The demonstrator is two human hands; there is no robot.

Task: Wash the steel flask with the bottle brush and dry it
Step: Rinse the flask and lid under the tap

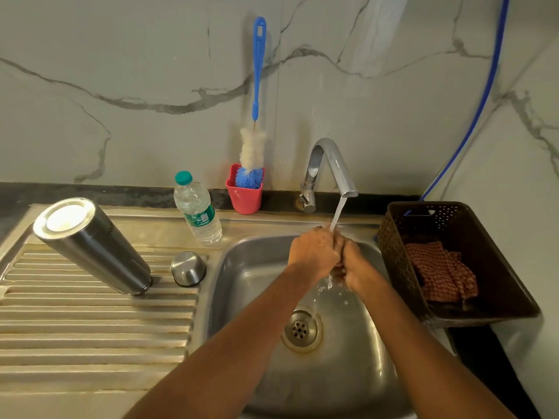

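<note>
Head view: both hands meet under the running tap over the sink basin. The left hand lies over the right hand, fingers of both curled in against each other, and no object shows between them. The water stream lands where they join and splashes toward the drain.

The steel flask stands mouth-down on the ribbed draining surface left of the basin, well apart from the hands. Its steel cap sits just beside the neck (rounded side up).

The bottle brush stands bristles-down in a red cup against the back wall, its blue handle leaning on the marble. A plastic water bottle with a green lid stands between cup and flask.

Right of the basin, a dark basket holds a crumpled checked cloth. A blue hose runs down the wall behind it.
</note>
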